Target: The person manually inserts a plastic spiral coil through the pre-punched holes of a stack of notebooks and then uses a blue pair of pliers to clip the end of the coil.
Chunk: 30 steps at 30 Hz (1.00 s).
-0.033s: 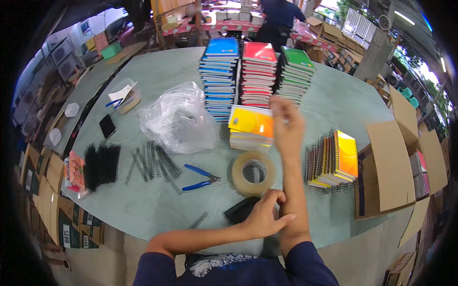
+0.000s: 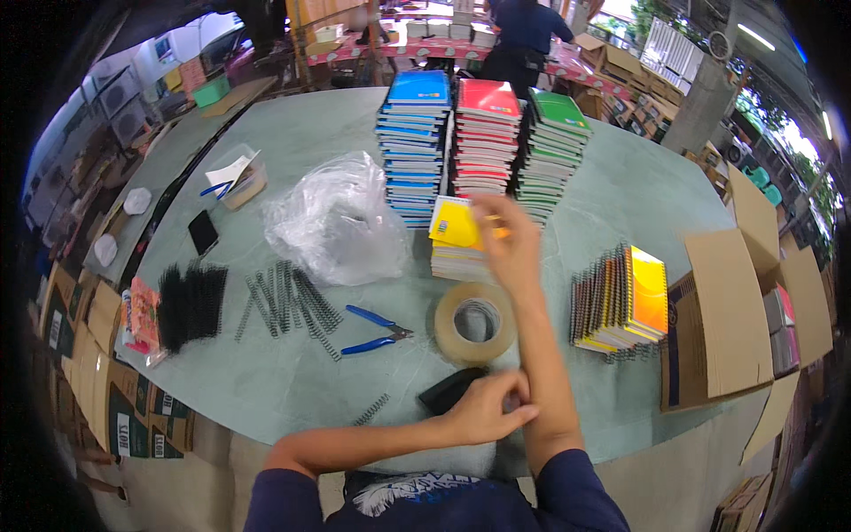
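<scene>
Over on the left I can see a black phone point(image 2: 203, 232) lying flat, near a clear plastic tub point(image 2: 253, 189) with white paper point(image 2: 229, 170) poking out of it. Beyond them there's a green bin point(image 2: 211, 89), and against the far wall stand air-conditioner units point(image 2: 127, 122). At the back, a co-worker point(image 2: 525, 35) in dark clothes stands by a table draped in a pink patterned tablecloth point(image 2: 412, 50). Off to the right rises a concrete pillar point(image 2: 696, 102), with green plastic seats point(image 2: 773, 194) past it and a lit fluorescent tube point(image 2: 755, 36) overhead.
</scene>
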Motion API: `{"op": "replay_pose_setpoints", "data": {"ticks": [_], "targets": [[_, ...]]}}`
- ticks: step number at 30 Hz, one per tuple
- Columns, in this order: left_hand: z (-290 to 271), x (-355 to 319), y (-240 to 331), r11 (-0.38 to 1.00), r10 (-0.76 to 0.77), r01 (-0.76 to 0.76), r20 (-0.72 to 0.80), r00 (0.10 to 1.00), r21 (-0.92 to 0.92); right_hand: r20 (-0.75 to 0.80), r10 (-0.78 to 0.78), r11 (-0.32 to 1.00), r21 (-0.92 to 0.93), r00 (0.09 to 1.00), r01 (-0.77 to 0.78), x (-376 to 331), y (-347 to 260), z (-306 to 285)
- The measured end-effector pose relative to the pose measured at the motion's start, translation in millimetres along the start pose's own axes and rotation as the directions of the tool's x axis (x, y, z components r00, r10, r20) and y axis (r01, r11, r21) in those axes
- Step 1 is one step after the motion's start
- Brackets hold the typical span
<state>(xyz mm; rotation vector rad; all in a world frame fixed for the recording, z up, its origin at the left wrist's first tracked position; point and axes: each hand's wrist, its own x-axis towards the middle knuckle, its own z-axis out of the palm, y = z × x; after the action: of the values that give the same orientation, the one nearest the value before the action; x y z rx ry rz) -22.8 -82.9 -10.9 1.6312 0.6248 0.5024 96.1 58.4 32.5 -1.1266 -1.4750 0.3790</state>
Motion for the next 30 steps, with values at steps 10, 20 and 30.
{"op": "replay_pose_setpoints", "data": {"ticks": [10, 20, 30], "targets": [[-44.1, -46.2, -36.2, 0.985, 0.13, -0.166, 0.424, 0.896, 0.05, 0.623, 0.3, 0.529, -0.739, 0.723, 0.417, 5.7, 21.1, 30.7], [-41.1, -28.4, -42.3, 0.995, -0.07, 0.021, 0.566, 0.822, 0.093, 0.455, -0.224, 0.668, -0.572, 0.862, 0.475, -5.1, 58.2, 11.3], [-105.6, 43.3, -33.1, 0.524, 0.057, -0.283, -0.298, 0.953, -0.803, -0.214, 0.196, 0.891, 0.446, 0.957, -0.082, -74.9, -5.5, -26.3]]}}
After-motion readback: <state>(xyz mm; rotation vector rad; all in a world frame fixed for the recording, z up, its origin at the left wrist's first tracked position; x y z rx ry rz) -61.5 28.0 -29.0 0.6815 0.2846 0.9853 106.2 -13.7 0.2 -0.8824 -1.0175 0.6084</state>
